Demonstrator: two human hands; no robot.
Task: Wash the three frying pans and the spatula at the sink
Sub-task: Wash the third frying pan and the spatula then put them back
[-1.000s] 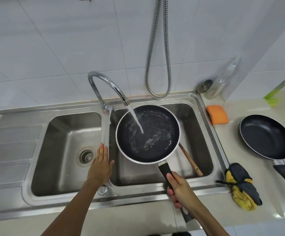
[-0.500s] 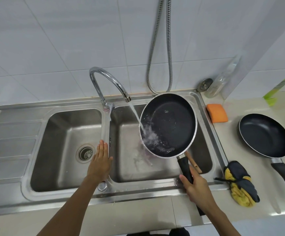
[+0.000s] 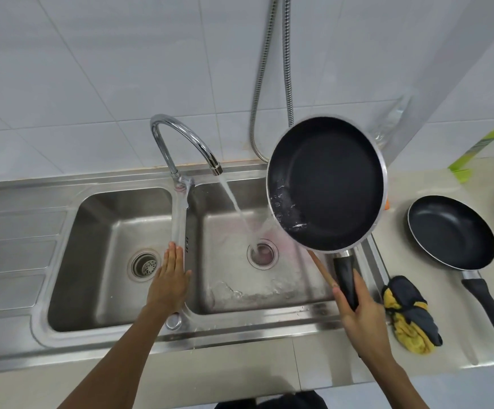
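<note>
We hold one frying pan point(image 3: 327, 184) tilted over the right basin of the sink point(image 3: 116, 330), our right hand point(image 3: 363, 315) with its fingers wrapped round the black handle, so that water runs off the low lip beside the stream from the faucet point(image 3: 181, 137). Our left hand point(image 3: 170, 280) lies flat on the divider between the basins, fingers straight, holding nothing. We judge this pan nearly rinsed: only beads of water cling inside it. A second frying pan point(image 3: 452, 231) sits on the surface point(image 3: 434, 178) to the right, and we cannot tell whether it is already washed. The third we cannot make out for sure; a sliver of rim at the far right edge may be it. The spatula point(image 3: 322, 271) shows only as a wooden handle in the right basin under the held pan, probably unwashed. A yellow and dark cloth point(image 3: 408, 314) lies just beside the basin, crowding the nearest spot for setting the pan down.
</note>
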